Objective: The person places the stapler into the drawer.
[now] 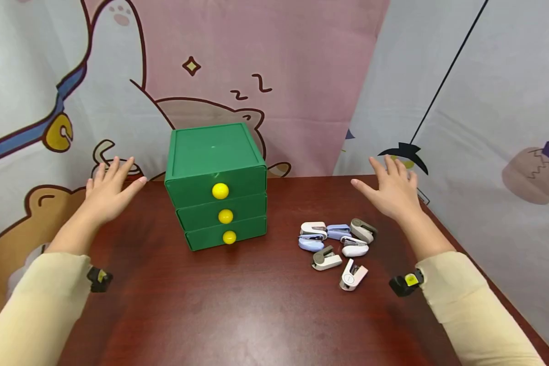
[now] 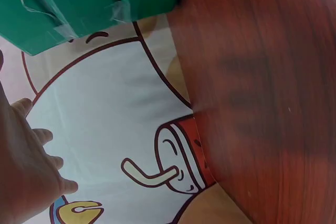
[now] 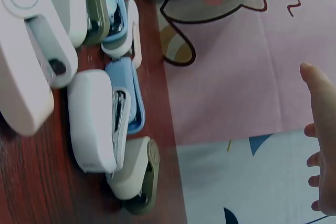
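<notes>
My left hand [image 1: 106, 195] hovers left of a green drawer cabinet [image 1: 215, 152], fingers spread and holding nothing. The cabinet has three drawers with round yellow knobs [image 1: 225, 216], all pushed in. On the other side, my right hand [image 1: 391, 188] is raised with straight fingers, above and to the right of several small staplers. Among them are a white stapler [image 1: 354, 275] nearest me, a white and olive stapler [image 1: 327, 258], a blue stapler [image 1: 311, 242] and an olive-topped one [image 1: 363, 231]. In the right wrist view another white stapler [image 3: 92, 121] shows close up. Neither hand touches anything.
A dark red wooden table [image 1: 256, 305] carries the cabinet and staplers. Behind it hangs a pink and white cartoon curtain [image 1: 302, 76], which also runs along the left and right sides. Clear tape [image 2: 121, 11] sticks to the cabinet's side.
</notes>
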Tool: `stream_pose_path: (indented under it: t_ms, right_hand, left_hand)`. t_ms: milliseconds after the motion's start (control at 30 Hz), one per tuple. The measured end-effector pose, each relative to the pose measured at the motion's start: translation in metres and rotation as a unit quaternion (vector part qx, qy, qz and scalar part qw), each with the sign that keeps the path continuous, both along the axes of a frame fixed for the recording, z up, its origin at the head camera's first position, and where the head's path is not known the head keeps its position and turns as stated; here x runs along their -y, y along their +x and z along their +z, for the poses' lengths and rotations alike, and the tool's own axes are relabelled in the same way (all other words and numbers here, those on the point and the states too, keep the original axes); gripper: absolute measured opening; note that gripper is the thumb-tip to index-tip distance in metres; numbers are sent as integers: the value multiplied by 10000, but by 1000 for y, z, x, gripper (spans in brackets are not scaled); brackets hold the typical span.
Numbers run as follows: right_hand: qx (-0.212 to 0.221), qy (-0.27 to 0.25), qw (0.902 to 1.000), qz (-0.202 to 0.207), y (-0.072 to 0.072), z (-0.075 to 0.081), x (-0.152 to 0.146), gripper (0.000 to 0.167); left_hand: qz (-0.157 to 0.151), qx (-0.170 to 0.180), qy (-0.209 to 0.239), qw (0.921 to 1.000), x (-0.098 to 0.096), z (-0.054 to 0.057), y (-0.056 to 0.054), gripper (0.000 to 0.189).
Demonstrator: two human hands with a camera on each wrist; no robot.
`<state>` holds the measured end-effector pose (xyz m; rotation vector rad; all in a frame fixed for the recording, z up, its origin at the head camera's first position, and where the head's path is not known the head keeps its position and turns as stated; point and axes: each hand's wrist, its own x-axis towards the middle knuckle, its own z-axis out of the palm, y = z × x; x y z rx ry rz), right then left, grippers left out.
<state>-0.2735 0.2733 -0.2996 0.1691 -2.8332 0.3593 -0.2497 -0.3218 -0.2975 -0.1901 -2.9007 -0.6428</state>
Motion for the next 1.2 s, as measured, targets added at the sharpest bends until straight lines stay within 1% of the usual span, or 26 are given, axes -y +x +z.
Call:
stream_pose_path:
  t_ms: [133, 233, 367, 467, 567, 667, 800, 933, 1067, 1200]
  right_hand:
    - [-229, -154, 9996, 97, 5, 1, 7, 88]
    - [-441, -288, 9985, 151, 9, 3, 12, 85]
    - [-683, -517, 9961, 204, 16, 6, 20, 82]
    - [-834, -674, 9938, 280, 22, 8, 28, 80]
    - [-1059, -806, 9902, 418, 27, 10, 36, 77]
    - [-1350, -950, 9844, 605, 31, 11, 44, 73]
    - [-1723, -1171, 9742, 865, 37, 12, 56, 66]
    - [-1981, -1370, 9639, 1134, 42, 11, 69, 62]
    - [-2124, -1626, 9536, 1383, 49, 10, 83, 61]
    - [-2257, -1863, 9424, 1623, 55, 8, 97, 58]
  left_hand:
    - [-119, -207, 269, 9994, -5, 1, 1, 72]
    - [-277, -435, 535, 9972, -8, 2, 1, 69]
    - [-502, -664, 951, 9920, -13, 3, 2, 65]
    - [-630, -740, 1228, 9877, -17, 3, 2, 62]
    - [-714, -790, 1408, 9843, -21, 4, 5, 61]
    - [-707, -753, 1658, 9807, -25, 4, 9, 60]
    - [-640, -694, 2035, 9745, -31, 4, 14, 59]
    - [-647, -799, 2316, 9673, -38, 1, 17, 58]
    - [-747, -891, 2649, 9572, -47, -2, 18, 57]
    - [-907, -969, 3034, 9436, -54, -4, 18, 58]
